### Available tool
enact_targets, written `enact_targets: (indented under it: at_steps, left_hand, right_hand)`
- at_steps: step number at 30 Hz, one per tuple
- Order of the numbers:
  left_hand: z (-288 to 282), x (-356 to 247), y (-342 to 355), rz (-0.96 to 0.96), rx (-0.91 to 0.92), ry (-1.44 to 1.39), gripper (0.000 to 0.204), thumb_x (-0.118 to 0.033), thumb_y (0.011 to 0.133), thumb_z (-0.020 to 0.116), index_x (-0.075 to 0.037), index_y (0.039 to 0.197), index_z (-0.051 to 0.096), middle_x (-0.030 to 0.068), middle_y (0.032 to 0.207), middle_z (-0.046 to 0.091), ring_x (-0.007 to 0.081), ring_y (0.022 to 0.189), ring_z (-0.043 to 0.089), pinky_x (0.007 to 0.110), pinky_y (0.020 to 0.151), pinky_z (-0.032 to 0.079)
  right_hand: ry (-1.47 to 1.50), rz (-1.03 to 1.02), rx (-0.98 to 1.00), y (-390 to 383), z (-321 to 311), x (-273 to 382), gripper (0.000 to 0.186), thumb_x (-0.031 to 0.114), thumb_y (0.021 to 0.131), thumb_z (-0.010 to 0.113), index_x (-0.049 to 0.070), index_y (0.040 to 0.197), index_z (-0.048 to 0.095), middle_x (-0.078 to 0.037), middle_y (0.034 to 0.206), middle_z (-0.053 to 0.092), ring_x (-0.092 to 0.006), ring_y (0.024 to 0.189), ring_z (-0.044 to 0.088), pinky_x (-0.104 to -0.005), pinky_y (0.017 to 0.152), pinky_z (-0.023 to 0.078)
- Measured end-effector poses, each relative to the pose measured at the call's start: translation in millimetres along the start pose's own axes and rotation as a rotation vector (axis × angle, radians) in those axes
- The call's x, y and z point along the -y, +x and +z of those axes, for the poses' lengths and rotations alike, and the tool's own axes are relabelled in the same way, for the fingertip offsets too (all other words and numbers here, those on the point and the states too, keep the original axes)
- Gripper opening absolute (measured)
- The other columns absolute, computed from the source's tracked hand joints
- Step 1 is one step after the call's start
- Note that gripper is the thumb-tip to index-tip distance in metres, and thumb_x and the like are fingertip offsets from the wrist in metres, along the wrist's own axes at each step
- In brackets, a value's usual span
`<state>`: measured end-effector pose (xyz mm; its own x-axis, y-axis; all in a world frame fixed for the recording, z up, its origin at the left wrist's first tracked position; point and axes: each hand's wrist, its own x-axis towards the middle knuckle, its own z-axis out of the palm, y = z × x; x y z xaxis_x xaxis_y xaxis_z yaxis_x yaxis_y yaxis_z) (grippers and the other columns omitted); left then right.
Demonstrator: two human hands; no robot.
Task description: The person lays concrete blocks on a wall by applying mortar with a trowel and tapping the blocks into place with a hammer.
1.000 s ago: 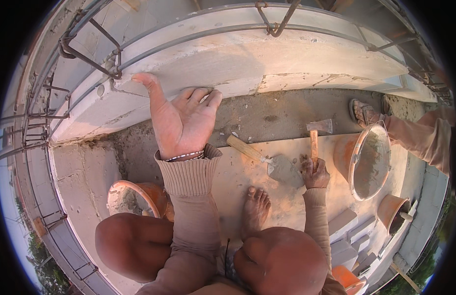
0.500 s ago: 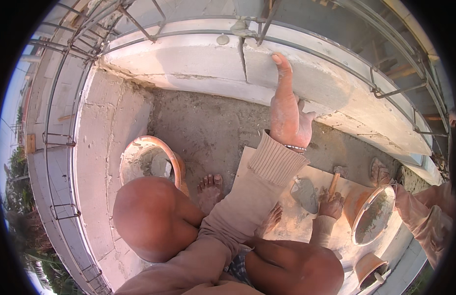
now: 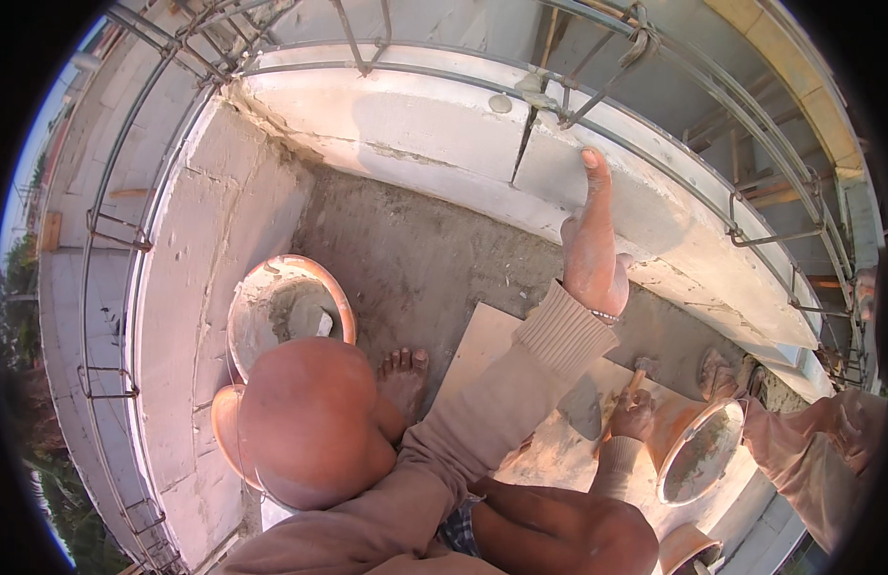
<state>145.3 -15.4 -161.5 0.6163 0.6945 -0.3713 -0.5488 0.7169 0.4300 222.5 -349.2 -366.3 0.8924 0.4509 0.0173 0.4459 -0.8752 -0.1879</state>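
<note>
Holds the left hand (image 3: 594,259) up at the far wall (image 3: 655,213), thumb straight, other fingers too hidden to judge, and grips the hatchet (image 3: 638,379) in the curled right hand (image 3: 633,418) beside a bucket (image 3: 672,424), low, seemingly leaving the left unhindered.
</note>
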Motion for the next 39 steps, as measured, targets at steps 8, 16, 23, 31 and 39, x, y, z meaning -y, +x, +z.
enact_targets:
  at_steps: [8,16,23,31,39]
  left_hand:
    - [-0.4,-2.6,0.3,0.015,0.071,0.001,0.131,-0.088,0.076,0.054,-0.004,0.160,-0.002,0.0224,0.165,0.001,0.0408,0.153,-0.004,0.069,0.117,0.007]
    - [-1.1,-1.5,-3.3,0.000,0.090,0.011,0.133,-0.088,0.075,0.055,-0.004,0.159,-0.005,0.0239,0.163,0.003,0.0412,0.153,-0.002,0.070,0.116,0.011]
    - [-6.0,-6.1,-15.1,0.028,0.097,-0.014,0.127,-0.081,0.080,0.060,-0.003,0.159,-0.001,0.0227,0.164,0.005,0.0394,0.153,0.002,0.070,0.117,0.006]
    - [-14.3,-14.4,-11.1,0.050,0.028,0.128,0.120,-0.073,0.084,0.063,-0.004,0.160,0.001,0.0218,0.164,0.006,0.0393,0.153,0.003,0.067,0.118,0.000]
    - [-10.2,-19.1,-12.3,0.065,-0.054,0.232,0.122,-0.073,0.085,0.063,-0.005,0.159,-0.006,0.0273,0.164,-0.008,0.0415,0.153,-0.010,0.066,0.119,0.002]
  right_hand:
    - [0.038,-0.018,-0.031,-7.8,10.8,-3.6,0.028,0.033,0.085,0.075,0.008,0.092,0.065,-0.014,0.085,0.064,-0.0357,0.078,0.064,-0.0480,0.070,0.051]
    - [0.071,-0.069,-0.065,-12.7,3.2,7.9,0.025,0.028,0.083,0.076,0.007,0.089,0.063,-0.015,0.085,0.064,-0.0367,0.077,0.064,-0.0481,0.071,0.051]
    - [0.167,-0.079,-0.147,-9.3,-7.2,21.3,0.024,0.025,0.087,0.073,0.004,0.095,0.064,-0.015,0.085,0.064,-0.0327,0.074,0.065,-0.0443,0.068,0.052]
    - [0.298,-0.139,-0.232,-10.0,-20.2,45.8,0.023,0.022,0.089,0.073,0.004,0.101,0.066,-0.014,0.088,0.065,-0.0275,0.071,0.065,-0.0411,0.066,0.052]
    - [0.304,-0.083,-0.191,-7.2,-35.2,64.4,0.028,0.020,0.089,0.072,0.002,0.109,0.064,-0.015,0.091,0.066,-0.0273,0.074,0.065,-0.0406,0.068,0.053]
